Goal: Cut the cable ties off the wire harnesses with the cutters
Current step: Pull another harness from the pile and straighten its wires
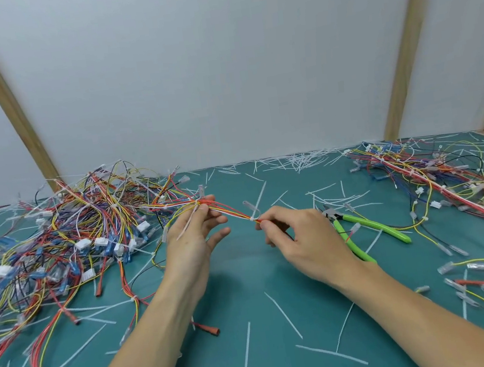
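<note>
Pinching harness (232,211): left hand (192,237), right hand (301,237).

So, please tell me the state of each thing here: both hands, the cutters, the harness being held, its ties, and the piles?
Left hand: pinching the harness at a tie.
Right hand: pinching the harness's other end.
Held harness: stretched between the hands, above the mat.
Cable ties on it: not yet cut.
Cutters: lying on the mat, untouched.
Left pile: tangled.
Right pile: spread out.
Cut tie pieces: scattered on the mat.

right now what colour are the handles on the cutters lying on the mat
Bright green handles on the cutters, clearest in the head view.
</note>
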Demonstrator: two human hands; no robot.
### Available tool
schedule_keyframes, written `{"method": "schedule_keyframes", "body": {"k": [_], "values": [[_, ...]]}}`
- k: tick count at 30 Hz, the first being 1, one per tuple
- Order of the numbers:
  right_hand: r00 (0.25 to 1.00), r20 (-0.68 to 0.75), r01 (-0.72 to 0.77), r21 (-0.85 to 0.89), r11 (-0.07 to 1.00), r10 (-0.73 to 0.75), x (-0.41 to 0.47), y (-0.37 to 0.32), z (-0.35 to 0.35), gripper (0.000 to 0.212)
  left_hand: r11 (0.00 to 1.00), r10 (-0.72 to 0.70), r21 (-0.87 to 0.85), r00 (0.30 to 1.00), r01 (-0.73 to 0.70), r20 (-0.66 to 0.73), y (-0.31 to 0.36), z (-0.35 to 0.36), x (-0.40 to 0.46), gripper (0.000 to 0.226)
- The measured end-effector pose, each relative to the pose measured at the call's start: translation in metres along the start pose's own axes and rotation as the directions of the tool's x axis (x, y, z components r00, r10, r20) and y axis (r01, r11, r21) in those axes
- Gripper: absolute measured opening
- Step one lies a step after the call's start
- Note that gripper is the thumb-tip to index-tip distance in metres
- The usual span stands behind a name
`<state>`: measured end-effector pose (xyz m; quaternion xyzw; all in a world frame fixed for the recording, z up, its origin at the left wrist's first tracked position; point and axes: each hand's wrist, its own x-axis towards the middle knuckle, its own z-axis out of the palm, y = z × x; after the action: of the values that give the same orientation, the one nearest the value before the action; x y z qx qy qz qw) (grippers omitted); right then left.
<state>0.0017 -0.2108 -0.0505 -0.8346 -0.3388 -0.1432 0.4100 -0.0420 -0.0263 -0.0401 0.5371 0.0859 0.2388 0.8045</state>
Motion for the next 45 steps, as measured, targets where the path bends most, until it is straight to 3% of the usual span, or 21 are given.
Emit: {"method": "schedule_keyframes", "body": {"k": [5,9,12,15,21,29,34,40,45], "values": [[0.988,-0.151,0.034,-0.044,0.998,-0.040,0.002,0.006,0.001,0.011,0.996,-0.049,0.072,0.999,0.048,0.017,0.000,0.004,-0.006,0.021],[0.956,-0.246,0.115,-0.179,0.977,-0.158,0.002,0.003,0.000,0.011,0.964,-0.077,0.265,0.984,0.032,0.162,-0.006,0.015,-0.016,0.035],[0.920,-0.260,0.222,-0.271,0.937,-0.293,0.001,-0.001,0.000,0.014,0.961,-0.056,0.277,0.984,0.007,0.168,-0.005,0.019,-0.019,0.025],[0.912,-0.241,0.246,-0.323,0.914,-0.331,0.000,-0.003,0.001,0.014,0.970,-0.033,0.244,0.988,-0.005,0.152,-0.003,0.016,-0.017,0.016],[0.934,-0.282,0.127,-0.307,0.943,-0.217,0.002,-0.001,0.003,0.009,0.969,-0.001,0.244,0.981,-0.047,0.193,-0.006,0.012,-0.016,0.012],[0.948,-0.315,-0.032,-0.247,0.969,-0.049,0.005,0.016,-0.005,0.047,0.985,0.080,0.155,0.997,-0.079,-0.001,-0.003,0.001,-0.004,0.012],[0.971,-0.237,-0.062,-0.098,0.993,0.037,0.004,0.017,-0.001,0.056,1.000,-0.008,-0.011,0.999,0.008,-0.043,0.002,-0.004,0.001,0.012],[0.997,-0.047,-0.063,-0.001,0.998,0.063,0.004,0.023,0.001,0.016,0.967,-0.165,-0.192,0.986,0.167,0.026,0.004,-0.005,0.004,0.013],[0.967,0.185,-0.230,0.358,0.905,0.172,0.007,0.015,0.002,0.008,0.884,-0.245,-0.366,0.954,0.292,0.171,0.008,-0.004,0.003,0.011]]}}
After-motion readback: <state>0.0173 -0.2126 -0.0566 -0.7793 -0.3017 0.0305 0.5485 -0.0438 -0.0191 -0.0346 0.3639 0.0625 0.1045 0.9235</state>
